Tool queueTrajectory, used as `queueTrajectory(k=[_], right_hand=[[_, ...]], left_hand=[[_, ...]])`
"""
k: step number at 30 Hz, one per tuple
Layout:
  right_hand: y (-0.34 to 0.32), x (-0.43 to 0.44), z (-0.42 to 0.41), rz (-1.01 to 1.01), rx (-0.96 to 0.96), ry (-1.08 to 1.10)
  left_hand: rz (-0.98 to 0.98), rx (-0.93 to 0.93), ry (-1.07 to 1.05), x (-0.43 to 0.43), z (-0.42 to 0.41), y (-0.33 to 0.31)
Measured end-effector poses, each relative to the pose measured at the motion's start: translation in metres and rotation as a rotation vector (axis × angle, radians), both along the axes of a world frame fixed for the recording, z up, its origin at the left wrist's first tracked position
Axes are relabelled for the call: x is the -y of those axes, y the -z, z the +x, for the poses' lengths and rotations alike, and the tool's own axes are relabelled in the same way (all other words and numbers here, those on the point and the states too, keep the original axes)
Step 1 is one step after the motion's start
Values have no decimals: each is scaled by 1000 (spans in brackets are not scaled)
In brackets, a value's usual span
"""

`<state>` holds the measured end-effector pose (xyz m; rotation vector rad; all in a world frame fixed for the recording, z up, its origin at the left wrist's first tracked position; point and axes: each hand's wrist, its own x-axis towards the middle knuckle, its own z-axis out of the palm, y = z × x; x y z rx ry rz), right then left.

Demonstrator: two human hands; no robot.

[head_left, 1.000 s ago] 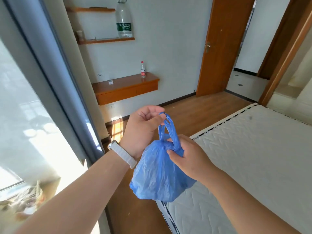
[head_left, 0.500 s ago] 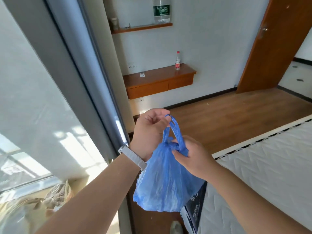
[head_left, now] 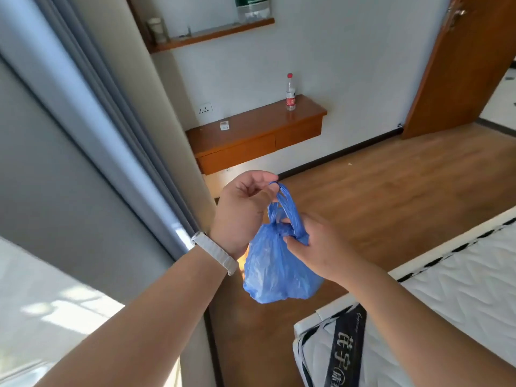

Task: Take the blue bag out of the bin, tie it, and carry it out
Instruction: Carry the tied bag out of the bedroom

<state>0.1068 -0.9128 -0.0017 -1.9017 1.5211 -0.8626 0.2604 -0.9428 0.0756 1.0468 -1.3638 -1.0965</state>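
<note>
A small blue plastic bag (head_left: 275, 270) hangs in the air in front of me, bulging at the bottom. My left hand (head_left: 243, 210), with a white band on the wrist, pinches the tops of the bag's handles and holds them up. My right hand (head_left: 318, 247) grips the gathered neck of the bag, just under the handles. The handles stretch taut between the two hands. No bin is in view.
A white mattress (head_left: 435, 308) fills the lower right. A grey curtain (head_left: 92, 113) and window run along the left. A wooden wall shelf (head_left: 257, 135) carries a small bottle (head_left: 290, 92). An open wooden door (head_left: 458, 68) stands at the far right, across a wooden floor (head_left: 391, 196).
The view has swung left and down, so the door has slid toward the right edge. Both hands still hold the bag the same way, with the handles pulled a little higher.
</note>
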Motion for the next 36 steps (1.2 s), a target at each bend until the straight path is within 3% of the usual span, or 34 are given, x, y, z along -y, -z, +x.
queueTrajectory(k=[15,23,30,36], right_hand=[[7,180,16,-29,-16,183],[3,301,54,2,-151,300],[-9,358,47,-10,-211,411],[-4,395,22,-28,-155,499]], left_hand=[[13,-58,293,203,5,12],[58,-53,422,358,44,15],[52,-95,522,423,30,7],[70,-81,607,472,-13,11]])
